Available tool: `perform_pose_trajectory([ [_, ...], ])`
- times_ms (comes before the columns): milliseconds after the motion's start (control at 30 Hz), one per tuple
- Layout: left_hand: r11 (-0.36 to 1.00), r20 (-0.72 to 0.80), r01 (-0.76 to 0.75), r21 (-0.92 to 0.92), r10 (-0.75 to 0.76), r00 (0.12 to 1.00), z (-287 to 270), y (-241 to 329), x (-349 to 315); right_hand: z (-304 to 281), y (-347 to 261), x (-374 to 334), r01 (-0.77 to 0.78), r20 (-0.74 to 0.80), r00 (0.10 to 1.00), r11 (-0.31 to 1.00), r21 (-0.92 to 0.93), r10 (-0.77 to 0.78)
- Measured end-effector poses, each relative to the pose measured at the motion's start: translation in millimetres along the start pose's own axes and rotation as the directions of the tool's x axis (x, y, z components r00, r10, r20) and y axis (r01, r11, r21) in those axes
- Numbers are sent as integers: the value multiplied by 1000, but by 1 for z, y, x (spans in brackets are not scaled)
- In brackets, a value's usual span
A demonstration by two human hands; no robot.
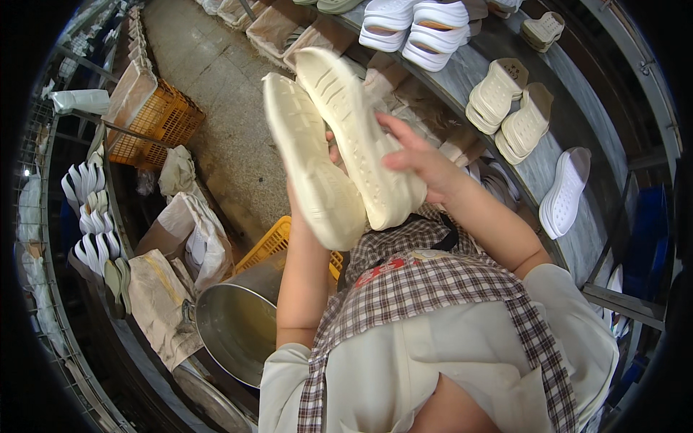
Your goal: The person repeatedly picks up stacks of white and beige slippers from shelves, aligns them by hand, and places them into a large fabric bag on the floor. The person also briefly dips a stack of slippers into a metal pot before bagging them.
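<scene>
Two cream shoe soles, long and thick with ridged sides, are raised side by side in front of my chest. My left hand point(333, 148) grips the left shoe sole point(309, 166) from behind; most of that hand is hidden, with only fingertips showing between the soles. Along the outer edge of the right shoe sole point(352, 137), my right hand point(417, 160) holds on, thumb and forefinger spread. The two soles lean close together, toe ends pointing away from me. Slight blur lies over the soles.
On the right, a grey work surface point(534, 173) carries cream soles point(494, 94), a white sole point(565, 191) and stacked white soles point(437, 36). To the left stand a metal pot point(216, 317) with yellowish liquid, an orange crate point(170, 115) and racked white soles point(90, 216).
</scene>
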State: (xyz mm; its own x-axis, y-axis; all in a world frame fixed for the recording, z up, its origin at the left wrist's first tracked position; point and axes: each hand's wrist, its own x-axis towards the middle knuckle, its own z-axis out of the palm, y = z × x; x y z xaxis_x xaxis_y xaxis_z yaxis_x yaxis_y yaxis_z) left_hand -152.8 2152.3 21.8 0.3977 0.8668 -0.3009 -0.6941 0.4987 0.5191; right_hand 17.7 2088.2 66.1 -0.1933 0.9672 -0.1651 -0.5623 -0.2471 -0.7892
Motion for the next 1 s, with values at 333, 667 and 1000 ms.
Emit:
perform_pose_trajectory([
  [333, 987, 281, -105, 120, 68, 957, 22, 4, -8, 4, -2, -4, 30, -20, 999, 995, -90, -32],
  [667, 935, 240, 313, -165, -270, 932, 27, -8, -22, 17, -8, -14, 15, -54, 998, 1000, -4, -15],
  [1000, 964, 194, 186, -189, -149, 970, 28, -8, -8, -162, -92, -69, 199, -449, 88, 457, -867, -889],
])
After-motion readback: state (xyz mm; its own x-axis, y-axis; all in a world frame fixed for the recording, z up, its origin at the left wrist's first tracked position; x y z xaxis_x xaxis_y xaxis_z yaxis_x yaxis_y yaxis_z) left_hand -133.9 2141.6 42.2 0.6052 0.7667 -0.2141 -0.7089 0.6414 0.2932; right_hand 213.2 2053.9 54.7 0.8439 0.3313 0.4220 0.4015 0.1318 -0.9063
